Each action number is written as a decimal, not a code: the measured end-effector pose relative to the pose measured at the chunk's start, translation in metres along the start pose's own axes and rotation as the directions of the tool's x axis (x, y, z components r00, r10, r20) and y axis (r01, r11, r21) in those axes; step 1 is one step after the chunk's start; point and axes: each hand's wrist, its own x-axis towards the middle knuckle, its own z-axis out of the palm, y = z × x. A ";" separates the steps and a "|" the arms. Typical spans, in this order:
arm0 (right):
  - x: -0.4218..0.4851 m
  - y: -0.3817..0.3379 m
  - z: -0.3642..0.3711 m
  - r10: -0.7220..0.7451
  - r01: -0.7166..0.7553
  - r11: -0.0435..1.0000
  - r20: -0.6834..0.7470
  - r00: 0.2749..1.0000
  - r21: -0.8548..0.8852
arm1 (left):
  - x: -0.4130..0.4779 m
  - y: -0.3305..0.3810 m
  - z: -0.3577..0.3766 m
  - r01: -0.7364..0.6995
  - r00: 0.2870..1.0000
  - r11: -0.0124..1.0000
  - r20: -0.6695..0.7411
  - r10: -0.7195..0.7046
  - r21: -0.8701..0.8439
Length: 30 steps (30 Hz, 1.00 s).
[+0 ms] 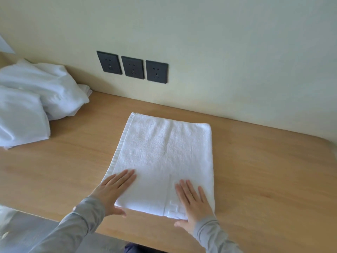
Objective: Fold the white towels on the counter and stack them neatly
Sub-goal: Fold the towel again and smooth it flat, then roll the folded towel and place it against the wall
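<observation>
A white terry towel (164, 152), folded into a long rectangle, lies flat on the wooden counter (264, 170) in the middle of the view. My left hand (114, 190) rests palm down on its near left corner, fingers together and thumb off the edge on the wood. My right hand (193, 203) presses flat on the near right corner, over a woven pattern band. Neither hand grips the cloth. A heap of unfolded white towels (36, 99) sits at the far left of the counter.
Three dark wall sockets (133, 67) are set in the pale wall just above the counter's back edge. The counter's front edge runs close to my body. Bare wood shows to the right of the towel and between it and the heap.
</observation>
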 end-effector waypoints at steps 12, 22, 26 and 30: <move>0.003 -0.005 -0.031 0.052 -0.052 0.999 0.029 0.998 0.013 | 0.010 -0.024 -0.040 -0.150 0.989 0.988 0.006 0.150 0.047; 0.001 0.011 -0.125 0.061 -0.200 0.916 0.371 0.927 0.349 | 0.033 -0.081 -0.114 -0.025 0.971 0.868 0.195 0.139 -0.497; 0.019 0.049 -0.169 0.198 -0.332 0.830 0.320 0.927 0.448 | 0.075 -0.114 -0.151 -0.018 0.979 0.755 0.141 0.146 -0.656; 0.042 0.082 -0.182 0.351 -0.342 0.691 0.117 0.929 0.637 | 0.116 -0.139 -0.153 0.056 0.991 0.632 0.120 0.060 -0.773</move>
